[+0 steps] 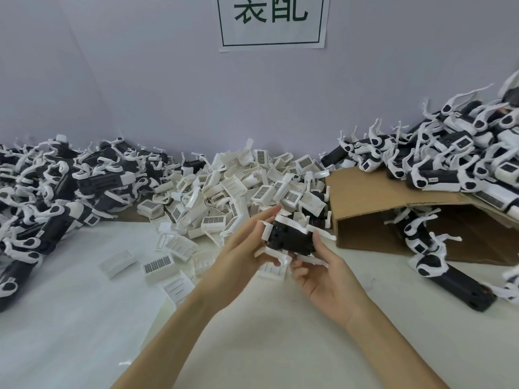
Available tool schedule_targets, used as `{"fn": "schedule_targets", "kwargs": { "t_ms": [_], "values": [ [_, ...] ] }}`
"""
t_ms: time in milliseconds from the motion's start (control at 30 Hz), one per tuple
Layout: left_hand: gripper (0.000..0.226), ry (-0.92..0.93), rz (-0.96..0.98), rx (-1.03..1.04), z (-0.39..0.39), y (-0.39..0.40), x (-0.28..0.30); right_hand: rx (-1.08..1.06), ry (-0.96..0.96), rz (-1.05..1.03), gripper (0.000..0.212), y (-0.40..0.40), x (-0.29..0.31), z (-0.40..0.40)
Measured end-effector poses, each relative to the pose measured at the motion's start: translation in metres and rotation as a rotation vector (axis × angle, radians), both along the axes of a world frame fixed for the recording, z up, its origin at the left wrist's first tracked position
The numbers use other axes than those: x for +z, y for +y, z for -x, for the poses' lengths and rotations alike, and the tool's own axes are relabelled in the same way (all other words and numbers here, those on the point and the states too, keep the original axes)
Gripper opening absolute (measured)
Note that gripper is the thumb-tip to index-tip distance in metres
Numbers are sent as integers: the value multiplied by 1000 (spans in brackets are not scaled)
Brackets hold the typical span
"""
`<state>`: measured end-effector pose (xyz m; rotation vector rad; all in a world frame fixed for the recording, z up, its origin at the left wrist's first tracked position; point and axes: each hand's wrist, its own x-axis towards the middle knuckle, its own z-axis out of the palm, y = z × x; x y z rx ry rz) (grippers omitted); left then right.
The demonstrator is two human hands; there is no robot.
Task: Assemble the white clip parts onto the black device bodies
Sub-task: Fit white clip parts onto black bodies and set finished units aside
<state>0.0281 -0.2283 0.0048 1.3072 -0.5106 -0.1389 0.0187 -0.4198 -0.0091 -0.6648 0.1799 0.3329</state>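
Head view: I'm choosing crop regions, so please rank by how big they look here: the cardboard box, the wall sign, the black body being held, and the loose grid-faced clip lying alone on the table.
1. Cardboard box
2. Wall sign, cut off at the top
3. Black body, partly covered by both hands
4. Grid-faced clip

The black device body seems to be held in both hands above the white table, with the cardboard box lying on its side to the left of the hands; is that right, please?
Not quite: the cardboard box lies to the right of the hands, as the head view shows. The rest stands: the left hand and right hand hold the black device body above the white table.
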Motion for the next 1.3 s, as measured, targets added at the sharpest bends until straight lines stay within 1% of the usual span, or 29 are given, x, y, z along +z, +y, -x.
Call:
{"fn": "schedule_targets", "kwargs": {
  "t_ms": [67, 133, 167, 267, 300, 333, 400, 467, 567, 667, 700, 733, 800, 833, 900, 933, 1000, 1100, 1133, 1167, 1233, 1300],
  "values": [
    [38, 67, 26, 122, -1, -4, -2, 32, 0, 50, 57, 0, -1, 0],
    [39, 122, 41, 196, -3, -4, -4, 125, -38, 108, 64, -3, 0, 0],
    [40, 143, 46, 210, -4, -2, -4, 191, -75, 109, 71, -6, 2, 0],
    [42, 152, 48, 232, -9, 11, -3, 376, -170, 1, 92, -18, 5, 0],
    [43, 137, 48, 224, -10, 15, -2, 406, -172, -10, 94, -20, 6, 0],
    [43, 123, 52, 204, -10, 17, -1, 409, -164, 14, 92, -22, 5, -1],
    [46, 108, 11, 157, -11, 17, -1, 343, -136, 129, 70, -19, 3, -2],
    [51, 115, -119, 184, -11, 12, -4, 233, -137, 255, 52, -11, 2, -2],
    [55, 111, -264, 330, -10, 6, -10, 35, -204, 446, 39, -2, 0, -2],
    [58, 54, -338, 370, -6, 2, -9, -42, -333, 547, 23, 3, 1, 2],
    [58, 40, -338, 404, -5, 0, -8, -36, -373, 577, 22, 4, 1, 4],
    [57, 19, -339, 462, -6, -2, -9, -16, -404, 584, 25, 6, 2, 5],
    [60, -43, -338, 596, -7, -3, -10, 48, -441, 544, 44, 8, 1, 7],
    [65, -65, -320, 633, -7, -2, -10, 74, -458, 547, 49, 9, 1, 8],
    [71, -76, -311, 638, -8, 1, -8, 82, -515, 637, 44, 12, 1, 10],
    [69, -81, -327, 623, -8, 3, -7, 51, -545, 694, 40, 14, 0, 11],
    [58, -105, -385, 637, -6, 0, -7, -79, -583, 765, 39, 18, 0, 11],
    [60, -231, -531, 777, -2, -8, -11, -297, -660, 812, 47, 21, -3, 13],
    [57, -281, -537, 749, -1, -9, -12, -327, -702, 849, 52, 21, -3, 14],
    [53, -289, -478, 656, 0, -10, -12, -329, -752, 895, 58, 21, -3, 16],
    [58, -180, -323, 430, 3, -9, -8, -281, -872, 1017, 63, 22, -3, 21],
    [63, -93, -268, 316, 1, -3, -6, -202, -991, 1128, 60, 23, -5, 23]
  ]
}}
